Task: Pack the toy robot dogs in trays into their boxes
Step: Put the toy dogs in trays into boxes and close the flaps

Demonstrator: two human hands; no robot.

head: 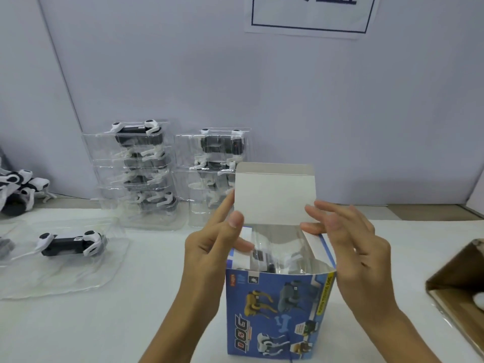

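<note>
One blue printed cardboard box (277,313) stands upright at the lower middle of the frame on the white counter (104,323), top open, with a glossy clear tray and a black-and-white toy dog (264,258) already down inside it. Both hands are on the lid flap (275,195), which is plain matte white card standing straight up. The left hand (209,247) pinches its left edge between thumb and fingers; the right hand (348,239) has its fingers fairly straight and spread, fingertips touching the flap's right edge.

Behind, middle of the frame against the pale wall, two stacks of clear moulded plastic trays (138,174), each tray with a dog in it. I can't count exact layers through all that see-through plastic. The right stack (212,169) looks shorter.

At left, one more dog lies in a single open tray (68,244), flat on the counter. Far left edge: a loose heap of dogs (18,189), number unclear. Lower right corner: one brown corrugated carton (455,292), partly cut off.
</note>
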